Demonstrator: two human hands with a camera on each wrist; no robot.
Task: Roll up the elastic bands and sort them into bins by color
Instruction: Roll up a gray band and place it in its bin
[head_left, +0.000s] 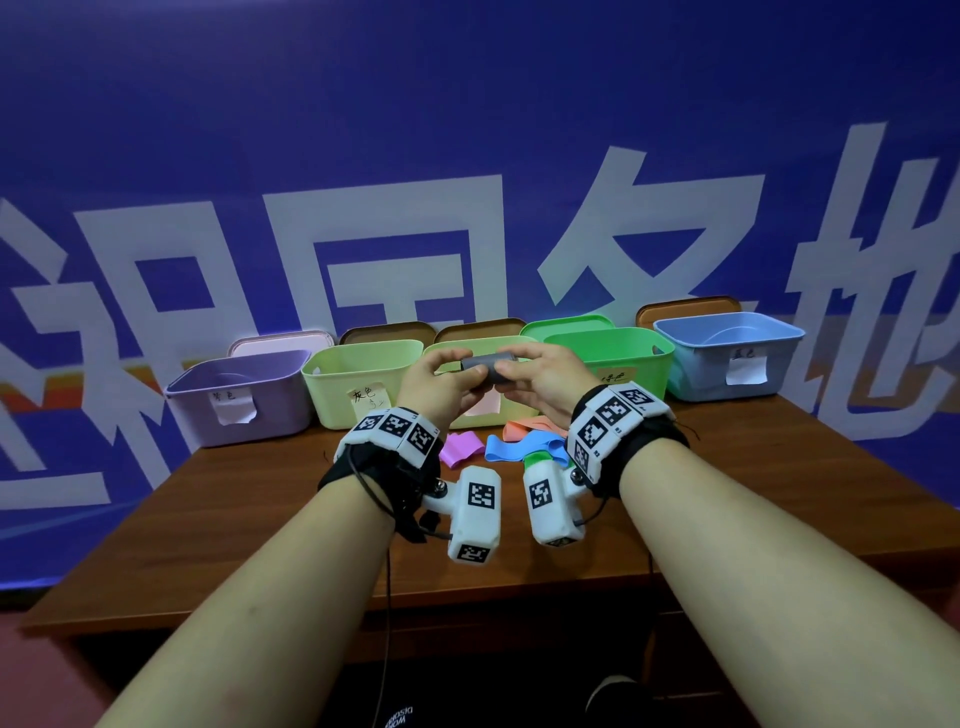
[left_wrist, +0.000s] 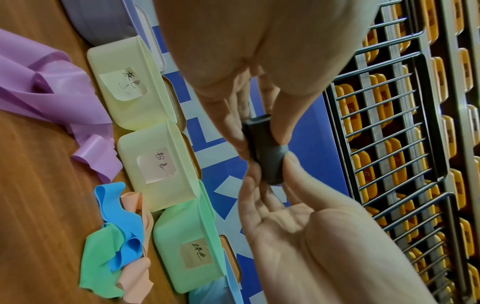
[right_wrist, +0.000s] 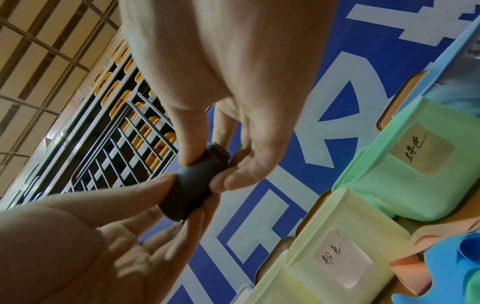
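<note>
**Grey band roll, held at centre above bin row**

Grey band (head_left: 485, 368): rolled into a short, tight cylinder, lying crosswise, raised clear of the counter (head_left: 701, 499), in front of the middle bin. Pinched at both ends: left hand (head_left: 435, 387) at 9 o'clock of the roll, thumb and fingertips curled on its end; right hand (head_left: 540, 382) at 3 o'clock, gripping likewise. Same hold confirmed in the wrist views, roll (left_wrist: 267, 152) between thumbs and fingers.

Loose bands, flat and unrolled on the counter at 6 o'clock of the roll: purple band (head_left: 460, 446), blue band (head_left: 519, 447), pink band (head_left: 524, 428), green band (left_wrist: 101, 265); the last three overlapping in a heap, purple just beside them.

Bins, one row along the far counter edge, each with a paper label: purple bin (head_left: 239, 397) at 9 o'clock, yellow bin (head_left: 358, 379), middle yellow bin (left_wrist: 155, 164) partly hidden by hands, green bin (head_left: 623, 358), blue bin (head_left: 727, 353) at 3 o'clock. Lids propped behind bins. Blue banner (head_left: 467, 130) as backdrop.
</note>
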